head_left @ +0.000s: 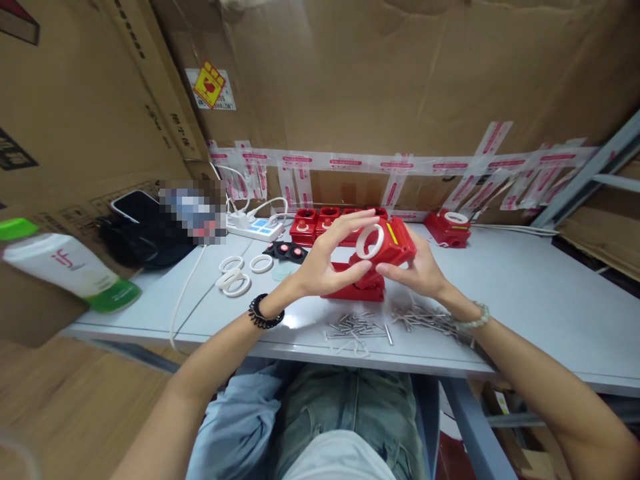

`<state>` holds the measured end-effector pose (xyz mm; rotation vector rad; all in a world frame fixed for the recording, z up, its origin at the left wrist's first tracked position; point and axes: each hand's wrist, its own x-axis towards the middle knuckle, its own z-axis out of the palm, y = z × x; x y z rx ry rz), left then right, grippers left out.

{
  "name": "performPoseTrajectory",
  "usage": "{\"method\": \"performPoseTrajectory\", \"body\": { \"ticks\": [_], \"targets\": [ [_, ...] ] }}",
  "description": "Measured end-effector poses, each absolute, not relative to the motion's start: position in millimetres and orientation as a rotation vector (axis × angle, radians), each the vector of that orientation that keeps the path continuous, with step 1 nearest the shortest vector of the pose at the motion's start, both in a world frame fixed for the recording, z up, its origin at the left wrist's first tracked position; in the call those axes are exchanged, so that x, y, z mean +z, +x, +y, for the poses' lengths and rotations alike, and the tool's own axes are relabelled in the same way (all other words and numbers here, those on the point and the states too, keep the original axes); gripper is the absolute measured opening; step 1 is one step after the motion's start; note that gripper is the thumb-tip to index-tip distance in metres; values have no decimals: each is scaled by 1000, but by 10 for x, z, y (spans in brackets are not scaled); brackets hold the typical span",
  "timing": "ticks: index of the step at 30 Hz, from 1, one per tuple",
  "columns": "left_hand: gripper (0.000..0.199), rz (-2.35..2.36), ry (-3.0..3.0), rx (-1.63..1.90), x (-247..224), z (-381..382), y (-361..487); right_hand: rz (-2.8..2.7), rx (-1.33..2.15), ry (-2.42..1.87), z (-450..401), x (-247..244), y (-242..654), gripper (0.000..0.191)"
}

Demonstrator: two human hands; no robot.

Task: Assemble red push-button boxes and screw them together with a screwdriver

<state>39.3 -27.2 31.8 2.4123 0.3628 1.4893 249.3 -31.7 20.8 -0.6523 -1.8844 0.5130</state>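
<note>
On the left, loose white rings (pixel 261 264) lie on the table (pixel 505 293), apparently unfitted. Beyond centre, a row of red units (pixel 303 227) stands at the far side. At centre, a red housing (pixel 400 241) is held above the table with a ring (pixel 370 241) at its open end; whether it is seated I cannot tell. The left hand (pixel 325 260) grips that end, thumb and fingers spread wide; the right hand (pixel 424 268) clasps its right side, fingers mostly hidden. Far right, another housing (pixel 447 230) carries a ring.
</note>
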Motion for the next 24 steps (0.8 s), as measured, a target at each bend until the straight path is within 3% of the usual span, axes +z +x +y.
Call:
{"method": "performPoseTrajectory", "body": {
  "ticks": [5, 11, 17, 24],
  "targets": [
    [36, 569, 2354, 1489, 315, -257, 382, -1905, 541, -697, -322, 203, 2487, 49],
    [53, 383, 2434, 1433, 306, -243, 378, -1892, 544, -697, -309, 208, 2498, 49],
    [36, 538, 2371, 1462, 296, -220, 376, -1906, 599, -735, -306, 197, 2495, 56],
    [47, 402, 2405, 1481, 312, -213, 375, -1896, 579, -709, -316, 209, 2487, 52]
  ]
}}
